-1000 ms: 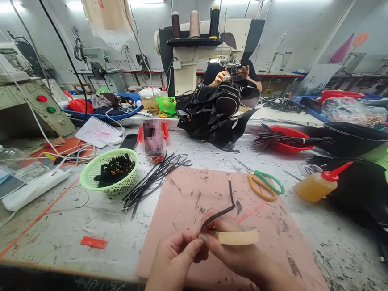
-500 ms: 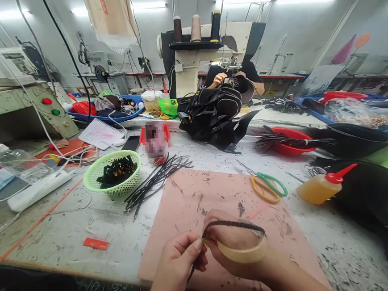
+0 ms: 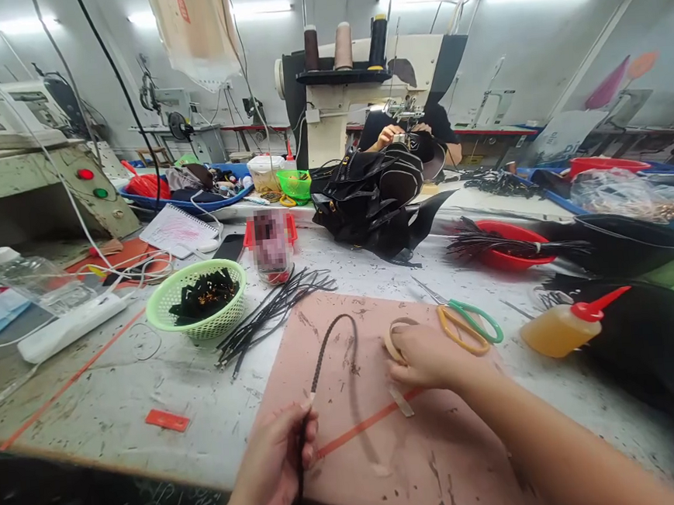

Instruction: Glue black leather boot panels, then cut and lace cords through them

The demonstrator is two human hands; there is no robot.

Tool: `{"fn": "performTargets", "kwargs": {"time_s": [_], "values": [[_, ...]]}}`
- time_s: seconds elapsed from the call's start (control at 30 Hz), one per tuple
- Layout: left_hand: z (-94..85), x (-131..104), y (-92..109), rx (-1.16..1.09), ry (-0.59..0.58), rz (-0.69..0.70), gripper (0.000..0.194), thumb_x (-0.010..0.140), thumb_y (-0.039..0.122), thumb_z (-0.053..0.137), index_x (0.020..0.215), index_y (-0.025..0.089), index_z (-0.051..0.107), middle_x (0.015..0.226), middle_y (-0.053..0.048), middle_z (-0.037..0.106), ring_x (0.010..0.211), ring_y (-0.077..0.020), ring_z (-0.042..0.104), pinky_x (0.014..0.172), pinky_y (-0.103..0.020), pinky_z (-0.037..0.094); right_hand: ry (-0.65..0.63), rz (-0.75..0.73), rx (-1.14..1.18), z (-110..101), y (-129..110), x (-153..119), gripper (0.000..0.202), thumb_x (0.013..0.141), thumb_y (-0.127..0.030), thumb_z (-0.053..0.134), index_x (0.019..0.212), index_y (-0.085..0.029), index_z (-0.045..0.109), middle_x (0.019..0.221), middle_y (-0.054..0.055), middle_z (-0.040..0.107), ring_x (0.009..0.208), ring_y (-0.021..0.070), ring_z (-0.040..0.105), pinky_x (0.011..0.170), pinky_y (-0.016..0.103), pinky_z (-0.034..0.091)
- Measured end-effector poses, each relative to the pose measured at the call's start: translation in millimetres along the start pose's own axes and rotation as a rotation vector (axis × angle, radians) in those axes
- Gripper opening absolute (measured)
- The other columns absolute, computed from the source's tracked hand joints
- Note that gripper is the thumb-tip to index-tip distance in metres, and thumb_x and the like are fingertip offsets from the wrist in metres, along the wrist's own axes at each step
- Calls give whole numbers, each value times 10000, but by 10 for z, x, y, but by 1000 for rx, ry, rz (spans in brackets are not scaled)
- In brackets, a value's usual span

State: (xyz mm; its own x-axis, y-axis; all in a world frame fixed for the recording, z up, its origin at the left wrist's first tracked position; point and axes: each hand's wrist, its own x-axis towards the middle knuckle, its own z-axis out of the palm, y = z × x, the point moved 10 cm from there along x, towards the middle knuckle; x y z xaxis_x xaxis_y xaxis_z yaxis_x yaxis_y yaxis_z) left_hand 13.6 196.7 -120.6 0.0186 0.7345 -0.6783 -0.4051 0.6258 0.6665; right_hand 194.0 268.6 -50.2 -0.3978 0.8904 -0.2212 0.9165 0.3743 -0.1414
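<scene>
My left hand (image 3: 279, 448) is closed around a black braided cord (image 3: 321, 345). A pale band of tape shows on the cord at my fingertips, and above it the cord arches up and curves over to the right. My right hand (image 3: 430, 354) grips a cream roll of tape (image 3: 391, 341) over the pink mat (image 3: 343, 481). Below that hand a short loose strip of tape (image 3: 403, 403) shows. Just beyond my right wrist lie scissors (image 3: 463, 328) with one green and one orange handle. An orange-red line (image 3: 362, 425) runs across the mat between my hands.
A green basket (image 3: 160, 309) of black pieces stands left, beside a bundle of black cords (image 3: 261, 321). To the right are a glue bottle (image 3: 559, 330) and a red bowl (image 3: 502, 232) with more cords. Behind a black bag (image 3: 361, 196), another person's hands (image 3: 389, 134) work at a sewing machine.
My hands have moved apart. The right has carried the tape roll up and right, away from the cord. The left has shifted down and left, and the cord now arches freely above it.
</scene>
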Motion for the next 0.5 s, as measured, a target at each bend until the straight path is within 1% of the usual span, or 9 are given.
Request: {"fn": "performTargets", "kwargs": {"time_s": [0.03,0.1,0.13,0.2,0.27,0.33,0.37,0.43,0.5], "values": [[-20,-5,30,15,13,34,254,434,313,726,508,127,571,413,37,479,350,-36,353,343,-150,260,3,15,-7,-16,57,-9,256,766,-347,469,635,-157,581,711,74,585,636,170,514,526,261,282],[-60,-21,92,70,31,99,269,445,341,719,529,128,576,432,36,480,376,-42,357,355,-152,268,24,65,-8,-58,225,-44,366,806,-451,409,657,-170,591,734,74,604,661,184,539,544,266,304],[-81,-24,131,115,37,129,276,456,359,707,537,130,575,439,39,472,384,-43,351,361,-154,269,36,110,-3,-76,348,-73,397,830,-469,362,692,-184,603,753,68,614,689,190,553,560,267,321],[-126,-10,278,261,52,209,283,498,401,649,554,138,560,447,47,446,387,-49,331,368,-165,266,70,286,-6,-97,703,-176,421,874,-433,273,772,-213,618,827,61,628,788,203,575,611,272,358],[-165,19,582,568,114,357,283,585,441,527,588,158,538,453,50,419,389,-71,342,378,-187,281,91,506,-37,-65,1098,-338,422,887,-380,236,867,-206,620,900,92,628,851,232,584,640,298,386],[-157,47,998,995,249,538,267,676,412,388,622,184,517,464,40,415,420,-110,404,413,-213,323,71,641,-51,52,1382,-475,407,875,-379,266,965,-172,605,916,130,632,831,260,601,637,326,407],[-165,88,1180,1111,308,573,230,687,366,377,619,194,514,470,30,427,458,-132,445,446,-228,342,60,665,-44,124,1469,-513,405,864,-390,294,1016,-158,590,908,140,640,809,269,610,632,335,415],[-183,197,1506,1246,395,590,129,628,279,462,526,202,478,485,3,468,555,-181,511,512,-260,357,59,667,-22,244,1574,-542,427,842,-418,348,1115,-158,547,900,138,655,778,270,622,628,338,428],[-174,297,1756,1383,457,582,169,539,185,528,417,198,412,505,-40,515,657,-249,553,576,-304,366,83,667,-21,292,1640,-553,454,816,-414,402,1183,-168,505,908,130,662,778,270,627,628,336,437]]}}
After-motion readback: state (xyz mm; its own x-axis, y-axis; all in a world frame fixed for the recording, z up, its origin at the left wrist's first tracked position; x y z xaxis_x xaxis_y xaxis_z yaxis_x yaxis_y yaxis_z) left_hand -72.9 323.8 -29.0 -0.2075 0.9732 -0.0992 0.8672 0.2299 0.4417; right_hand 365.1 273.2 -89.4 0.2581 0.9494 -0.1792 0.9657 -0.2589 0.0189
